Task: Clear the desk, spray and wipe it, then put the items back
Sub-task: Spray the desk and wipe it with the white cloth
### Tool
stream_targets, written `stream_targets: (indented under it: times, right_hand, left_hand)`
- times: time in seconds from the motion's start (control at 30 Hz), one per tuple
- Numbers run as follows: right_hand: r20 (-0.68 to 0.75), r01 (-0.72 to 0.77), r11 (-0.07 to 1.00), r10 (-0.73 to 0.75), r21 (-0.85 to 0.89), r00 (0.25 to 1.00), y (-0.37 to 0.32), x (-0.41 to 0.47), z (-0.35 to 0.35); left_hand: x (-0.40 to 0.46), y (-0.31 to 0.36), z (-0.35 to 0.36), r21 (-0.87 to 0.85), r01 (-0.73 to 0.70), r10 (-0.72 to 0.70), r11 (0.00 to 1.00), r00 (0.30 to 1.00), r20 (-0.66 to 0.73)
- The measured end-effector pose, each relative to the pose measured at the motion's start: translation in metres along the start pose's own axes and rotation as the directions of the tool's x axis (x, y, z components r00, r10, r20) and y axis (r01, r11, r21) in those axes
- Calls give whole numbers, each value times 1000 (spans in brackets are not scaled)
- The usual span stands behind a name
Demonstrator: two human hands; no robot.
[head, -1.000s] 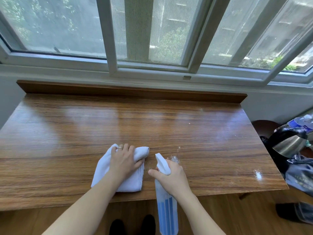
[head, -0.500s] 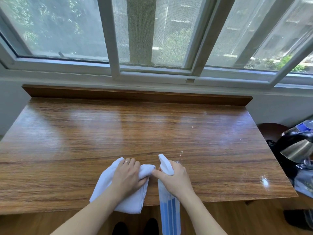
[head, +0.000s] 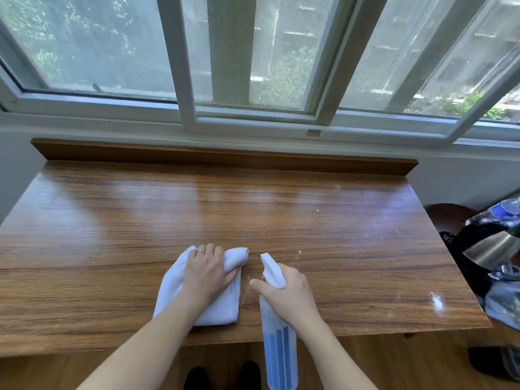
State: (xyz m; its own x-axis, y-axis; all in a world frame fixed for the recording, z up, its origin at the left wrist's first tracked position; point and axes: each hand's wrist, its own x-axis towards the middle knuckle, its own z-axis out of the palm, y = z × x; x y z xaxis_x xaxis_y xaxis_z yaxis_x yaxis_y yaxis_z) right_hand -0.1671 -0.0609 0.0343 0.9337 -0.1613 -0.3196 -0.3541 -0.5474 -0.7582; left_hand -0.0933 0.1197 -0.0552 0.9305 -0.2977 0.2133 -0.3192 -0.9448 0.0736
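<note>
Lower centre: left hand (head: 206, 273) presses a white cloth (head: 197, 299) on the desk (head: 112, 235); right hand (head: 289, 294) grips a spray bottle (head: 278, 347), which may slip; mist, probably, could overshoot onto the kettle (head: 489, 246) at right.

Daylit sliding windows (head: 253, 52), white frames
</note>
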Motion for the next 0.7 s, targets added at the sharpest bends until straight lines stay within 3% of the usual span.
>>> stream_targets:
  times: [0.33,0.53,0.7]
  right_hand:
    - [20,8,999,-9,46,1000,1,2,-1]
    - [22,7,999,-8,41,1000,1,5,-2]
    - [18,21,1000,-21,-4,1000,0,7,-2]
  left_hand:
    - [-80,15,14,-3,-92,92,996,995,29]
    - [-51,14,11,-13,-89,89,996,996,11]
    - [2,16,8,-13,-7,7,1000,1000,13]
